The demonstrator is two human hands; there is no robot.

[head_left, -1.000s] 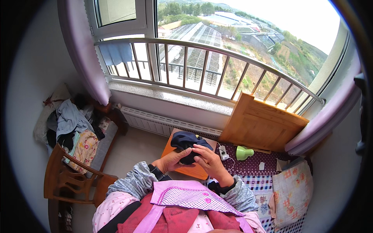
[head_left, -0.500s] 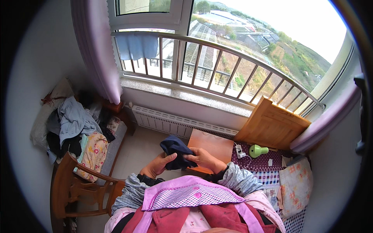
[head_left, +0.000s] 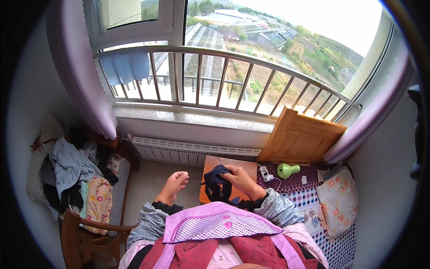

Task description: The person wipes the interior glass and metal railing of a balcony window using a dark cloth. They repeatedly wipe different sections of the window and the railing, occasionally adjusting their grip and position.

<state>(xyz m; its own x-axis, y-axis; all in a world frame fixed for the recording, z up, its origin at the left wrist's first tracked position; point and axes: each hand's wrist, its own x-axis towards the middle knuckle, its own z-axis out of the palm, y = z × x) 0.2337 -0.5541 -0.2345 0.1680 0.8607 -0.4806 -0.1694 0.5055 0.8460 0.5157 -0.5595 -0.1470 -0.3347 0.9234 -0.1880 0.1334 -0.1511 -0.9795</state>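
A dark navy piece of cloth [head_left: 216,184], perhaps a garment, hangs from my right hand [head_left: 242,179], whose fingers pinch its upper edge. The cloth forms a loop, and its lower end hangs in front of the brown wooden board [head_left: 219,162]. What kind of cloth it is, I cannot tell. My left hand [head_left: 174,184] is apart from it, to the left above the tiled floor. Its fingers are loosely bent and hold nothing that I can see.
A wooden chair [head_left: 92,237] stands at the left, near a heap of clothes [head_left: 74,166]. Ahead are a white radiator [head_left: 179,151] and a railed window. To the right, a green lamp-like object [head_left: 286,170], a white power strip [head_left: 265,174] and a floral pillow [head_left: 338,204] lie on checked cloth.
My left hand has let go of the navy cloth and moved left. The right hand keeps the cloth, which now hangs down in a loop. The view has shifted to the right.
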